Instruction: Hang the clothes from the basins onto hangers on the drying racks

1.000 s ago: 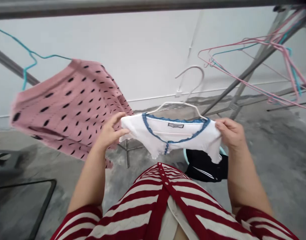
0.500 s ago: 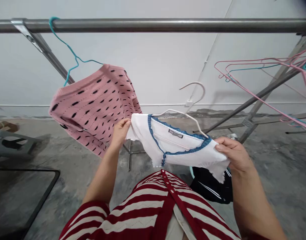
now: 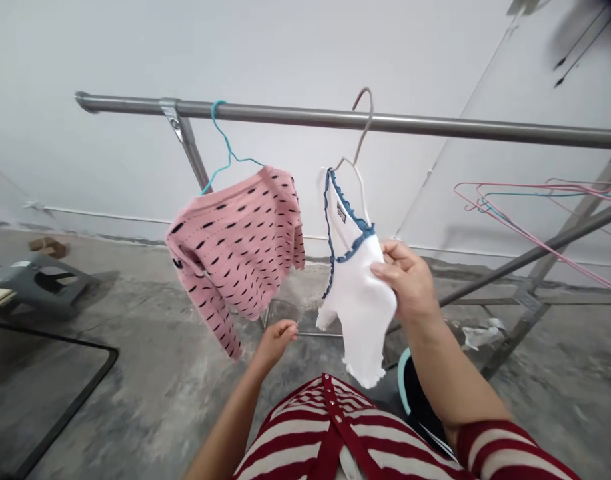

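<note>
Head view: steel drying rail (image 3: 350, 119) runs before a white wall (image 3: 285, 53), above a concrete floor (image 3: 135, 400). Pink knit cardigan (image 3: 235, 247) with black dashes hangs on a teal wire hanger (image 3: 225, 143). White ribbed top (image 3: 358, 307) with blue trim, earlier stretched flat between both hands, now hangs nearly upright from a white hanger (image 3: 366, 127) whose hook reaches the rail. Right hand (image 3: 408, 280) grips the top's side; left hand (image 3: 276, 343) has let go and lies below it, empty, fingers loosely curled. Pink wire hangers (image 3: 535, 190) show at right; black cloth (image 3: 420, 400) lies low beside a teal rim (image 3: 402, 380).
</note>
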Action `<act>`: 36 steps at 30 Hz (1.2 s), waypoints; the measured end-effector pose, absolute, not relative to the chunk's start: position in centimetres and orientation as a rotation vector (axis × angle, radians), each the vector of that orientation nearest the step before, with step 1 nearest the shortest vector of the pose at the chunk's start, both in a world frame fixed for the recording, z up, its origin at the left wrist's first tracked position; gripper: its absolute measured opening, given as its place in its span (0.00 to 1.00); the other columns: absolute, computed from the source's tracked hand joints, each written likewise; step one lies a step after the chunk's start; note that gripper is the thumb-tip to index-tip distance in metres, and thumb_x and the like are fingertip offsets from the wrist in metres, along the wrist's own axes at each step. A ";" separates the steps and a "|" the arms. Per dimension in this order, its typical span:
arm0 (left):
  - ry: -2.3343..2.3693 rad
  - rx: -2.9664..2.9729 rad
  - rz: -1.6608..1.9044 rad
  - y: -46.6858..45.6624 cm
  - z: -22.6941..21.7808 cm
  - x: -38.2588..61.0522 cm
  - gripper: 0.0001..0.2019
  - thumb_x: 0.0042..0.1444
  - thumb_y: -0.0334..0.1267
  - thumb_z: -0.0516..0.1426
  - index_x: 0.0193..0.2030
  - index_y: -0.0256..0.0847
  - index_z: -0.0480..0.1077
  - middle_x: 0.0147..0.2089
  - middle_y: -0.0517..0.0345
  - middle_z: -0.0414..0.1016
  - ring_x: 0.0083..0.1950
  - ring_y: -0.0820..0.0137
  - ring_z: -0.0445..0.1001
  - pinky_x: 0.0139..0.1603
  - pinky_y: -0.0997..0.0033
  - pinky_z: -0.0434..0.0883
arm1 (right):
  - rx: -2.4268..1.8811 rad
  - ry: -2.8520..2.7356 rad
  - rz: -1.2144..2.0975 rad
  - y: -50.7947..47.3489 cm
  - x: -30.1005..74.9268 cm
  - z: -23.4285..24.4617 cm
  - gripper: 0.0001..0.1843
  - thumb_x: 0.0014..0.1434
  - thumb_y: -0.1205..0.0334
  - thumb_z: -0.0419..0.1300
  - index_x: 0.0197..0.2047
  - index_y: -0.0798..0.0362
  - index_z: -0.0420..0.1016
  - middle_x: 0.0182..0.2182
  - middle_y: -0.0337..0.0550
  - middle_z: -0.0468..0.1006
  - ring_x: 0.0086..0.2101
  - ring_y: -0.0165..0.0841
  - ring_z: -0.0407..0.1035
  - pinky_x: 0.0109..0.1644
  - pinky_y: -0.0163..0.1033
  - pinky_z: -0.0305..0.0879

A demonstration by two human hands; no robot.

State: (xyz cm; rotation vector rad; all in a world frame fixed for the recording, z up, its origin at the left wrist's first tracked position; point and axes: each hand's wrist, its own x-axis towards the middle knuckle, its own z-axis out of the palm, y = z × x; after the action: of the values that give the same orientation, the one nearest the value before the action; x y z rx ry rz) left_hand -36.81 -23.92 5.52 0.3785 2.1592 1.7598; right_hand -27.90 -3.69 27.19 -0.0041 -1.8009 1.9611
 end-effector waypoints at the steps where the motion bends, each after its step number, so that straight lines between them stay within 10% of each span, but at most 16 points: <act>1: 2.159 0.371 1.760 -24.5 5.4 -36.6 0.17 0.48 0.49 0.54 0.34 0.37 0.73 0.34 0.53 0.78 0.34 0.65 0.75 0.36 0.66 0.70 | 0.030 -1.793 1.937 -4.4 -29.4 27.5 0.17 0.41 0.55 0.66 0.33 0.51 0.66 0.20 0.34 0.69 0.17 0.25 0.60 0.18 0.31 0.58; 11: 2.168 0.161 1.783 -29.8 1.1 -37.1 0.24 0.42 0.59 0.55 0.35 0.39 0.72 0.31 0.54 0.76 0.31 0.65 0.74 0.32 0.66 0.70 | 0.116 -1.768 1.943 -9.2 -38.6 26.1 0.21 0.46 0.48 0.64 0.36 0.51 0.62 0.20 0.30 0.64 0.19 0.23 0.58 0.22 0.30 0.57; 18: 2.107 0.420 1.521 -28.2 0.0 -36.7 0.16 0.43 0.52 0.56 0.25 0.40 0.70 0.25 0.59 0.71 0.30 0.67 0.71 0.36 0.66 0.71 | 0.152 -1.887 1.569 -7.5 -34.7 20.6 0.24 0.56 0.48 0.58 0.52 0.50 0.62 0.42 0.44 0.72 0.32 0.27 0.66 0.39 0.36 0.66; 29: 2.046 0.781 1.047 -20.5 1.7 -37.0 0.17 0.48 0.51 0.53 0.34 0.40 0.72 0.30 0.56 0.75 0.33 0.64 0.74 0.39 0.64 0.69 | -1.272 -2.268 1.590 2.5 -22.0 -3.6 0.06 0.51 0.66 0.61 0.35 0.55 0.72 0.28 0.38 0.73 0.32 0.29 0.67 0.40 0.34 0.63; 36: 2.042 0.784 0.981 -15.8 2.2 -33.9 0.20 0.45 0.53 0.54 0.35 0.39 0.72 0.32 0.55 0.77 0.33 0.64 0.74 0.40 0.63 0.70 | -2.032 -1.722 1.368 10.6 -9.4 -9.4 0.18 0.60 0.56 0.57 0.49 0.59 0.67 0.43 0.48 0.72 0.40 0.32 0.69 0.45 0.42 0.67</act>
State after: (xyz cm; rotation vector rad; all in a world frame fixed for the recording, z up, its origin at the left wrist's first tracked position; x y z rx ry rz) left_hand -33.86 -15.75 2.20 0.7844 2.0416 0.9813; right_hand -9.39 10.56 -9.39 -2.0322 -1.7219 1.3684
